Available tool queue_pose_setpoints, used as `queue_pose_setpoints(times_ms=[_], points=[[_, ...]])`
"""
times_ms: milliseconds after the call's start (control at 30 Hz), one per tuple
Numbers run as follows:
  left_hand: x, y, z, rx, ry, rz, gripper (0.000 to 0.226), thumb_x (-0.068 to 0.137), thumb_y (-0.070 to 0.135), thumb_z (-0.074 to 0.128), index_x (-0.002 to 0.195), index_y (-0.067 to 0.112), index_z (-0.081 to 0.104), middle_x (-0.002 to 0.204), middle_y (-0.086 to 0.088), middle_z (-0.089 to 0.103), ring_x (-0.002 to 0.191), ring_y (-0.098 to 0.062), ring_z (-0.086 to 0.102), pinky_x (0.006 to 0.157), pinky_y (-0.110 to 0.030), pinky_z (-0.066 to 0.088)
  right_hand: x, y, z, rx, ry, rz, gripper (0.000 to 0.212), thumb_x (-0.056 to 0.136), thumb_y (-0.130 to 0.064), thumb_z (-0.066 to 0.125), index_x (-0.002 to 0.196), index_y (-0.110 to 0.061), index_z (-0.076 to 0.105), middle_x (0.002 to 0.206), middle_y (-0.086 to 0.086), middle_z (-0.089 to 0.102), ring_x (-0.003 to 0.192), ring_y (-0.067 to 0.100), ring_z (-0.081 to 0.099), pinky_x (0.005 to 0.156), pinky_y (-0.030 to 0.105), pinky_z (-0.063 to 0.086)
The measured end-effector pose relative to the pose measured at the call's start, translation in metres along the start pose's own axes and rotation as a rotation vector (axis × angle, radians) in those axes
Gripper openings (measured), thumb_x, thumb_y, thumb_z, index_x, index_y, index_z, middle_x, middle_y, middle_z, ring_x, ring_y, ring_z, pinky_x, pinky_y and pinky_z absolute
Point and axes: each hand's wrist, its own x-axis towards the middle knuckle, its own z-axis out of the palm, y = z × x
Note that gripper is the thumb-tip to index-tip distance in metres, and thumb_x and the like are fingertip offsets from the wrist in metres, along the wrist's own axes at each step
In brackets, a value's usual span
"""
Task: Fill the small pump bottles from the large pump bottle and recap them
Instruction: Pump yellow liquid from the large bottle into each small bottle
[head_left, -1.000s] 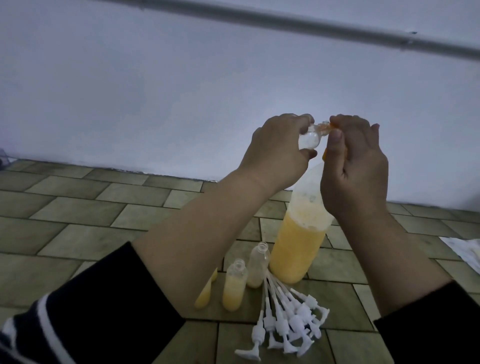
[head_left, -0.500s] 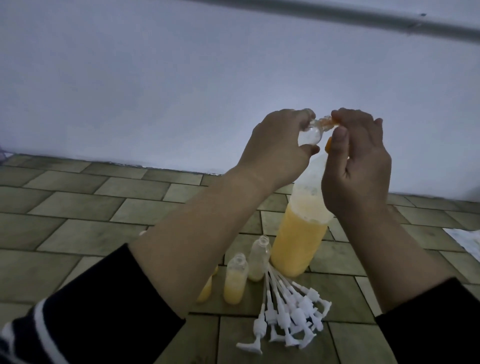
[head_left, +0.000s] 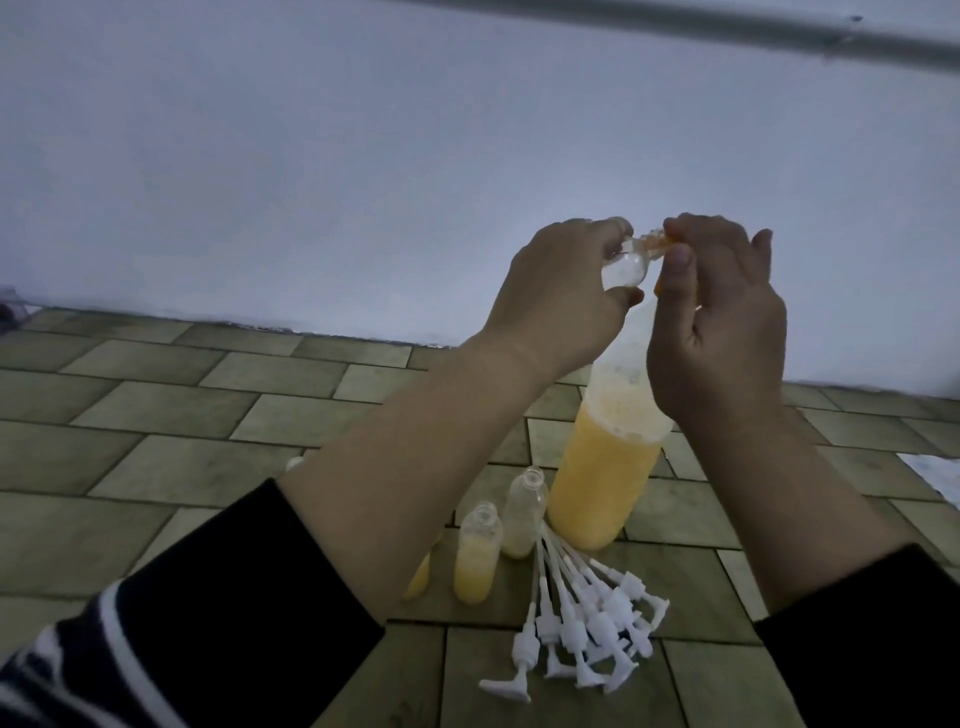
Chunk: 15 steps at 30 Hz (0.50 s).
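Note:
The large bottle (head_left: 605, 467) stands on the tiled floor, about half full of yellow-orange liquid. My right hand (head_left: 719, 332) covers its orange pump head, fingers curled over the top. My left hand (head_left: 561, 296) grips a small clear bottle (head_left: 262, 270), tilted with its mouth against the orange nozzle. Two small uncapped bottles stand on the floor: one partly filled with yellow (head_left: 477, 553), one nearly clear (head_left: 523, 512). Another yellow one (head_left: 420, 574) is mostly hidden behind my left forearm. Several white pump caps (head_left: 576, 618) lie fanned out in front.
A pale wall runs behind the green-brown floor tiles (head_left: 156, 415). A grey pipe (head_left: 727, 28) crosses the top. Something white (head_left: 935, 473) lies at the right edge.
Both hands stay together at the large bottle's nozzle with the small bottle. The view has tilted upward slightly, so the floor items sit lower in frame.

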Motion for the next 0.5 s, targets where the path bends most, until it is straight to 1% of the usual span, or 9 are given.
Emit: queue_pose_setpoints(times_ms=[67,133,200,267,367,433,500], points=[[0.001,0.001,-0.004,0.026,-0.014,0.006,0.039,0.082,0.029,0.070,0.119,0.018,0.060,0.108,0.001,0.065,0.097,-0.019,0.057,0.086,-0.031,0.046,0.003,-0.002,-0.004,-0.003,-0.014,-0.007,0.058,0.097,-0.043,0.021,0.114,-0.004,0.061,0.119,0.007,0.061,0.116,0.021,0.053,0.114,0.020,0.010],[0.006,0.003,-0.010,0.047,-0.009,0.023,0.044,0.083,0.029,0.069,0.124,0.019,0.058,0.112,0.002,0.064,0.099,-0.017,0.056,0.085,-0.024,0.043,0.010,-0.005,-0.011,0.033,-0.010,-0.017,0.057,0.097,-0.042,0.021,0.114,-0.005,0.062,0.117,0.006,0.062,0.115,0.019,0.054,0.114,0.023,0.011],[0.009,0.005,-0.014,0.067,0.006,0.039,0.044,0.082,0.029,0.070,0.123,0.020,0.058,0.113,0.003,0.064,0.098,-0.016,0.056,0.082,-0.021,0.040,0.014,-0.007,-0.015,0.066,0.001,-0.016,0.055,0.098,-0.040,0.021,0.114,-0.007,0.062,0.115,0.006,0.062,0.113,0.018,0.053,0.114,0.025,0.012],[0.009,0.006,-0.011,0.069,0.015,0.056,0.042,0.081,0.029,0.071,0.120,0.019,0.060,0.110,0.003,0.064,0.098,-0.016,0.056,0.082,-0.022,0.040,0.010,-0.006,-0.014,0.044,0.015,-0.011,0.054,0.098,-0.040,0.023,0.116,-0.006,0.060,0.117,0.007,0.061,0.114,0.019,0.054,0.115,0.025,0.012],[0.003,0.001,-0.003,0.034,0.005,0.040,0.043,0.081,0.028,0.071,0.121,0.018,0.060,0.111,0.001,0.065,0.100,-0.017,0.057,0.086,-0.026,0.043,-0.001,-0.003,-0.005,0.019,0.013,-0.004,0.049,0.098,-0.036,0.027,0.118,-0.004,0.059,0.120,0.008,0.059,0.117,0.023,0.053,0.114,0.021,0.009],[0.002,-0.001,-0.002,0.035,0.001,0.029,0.041,0.082,0.030,0.071,0.119,0.017,0.061,0.109,0.001,0.065,0.098,-0.018,0.057,0.085,-0.028,0.045,-0.002,-0.004,-0.003,0.010,-0.015,0.008,0.053,0.097,-0.039,0.025,0.119,-0.004,0.059,0.122,0.007,0.059,0.119,0.022,0.051,0.114,0.019,0.008],[0.004,0.000,-0.005,0.062,-0.010,0.034,0.039,0.082,0.030,0.070,0.118,0.018,0.060,0.107,0.002,0.065,0.098,-0.018,0.055,0.085,-0.029,0.044,0.002,-0.006,-0.007,0.002,-0.047,0.007,0.060,0.096,-0.044,0.021,0.116,-0.004,0.061,0.124,0.006,0.059,0.123,0.020,0.049,0.115,0.021,0.008]])
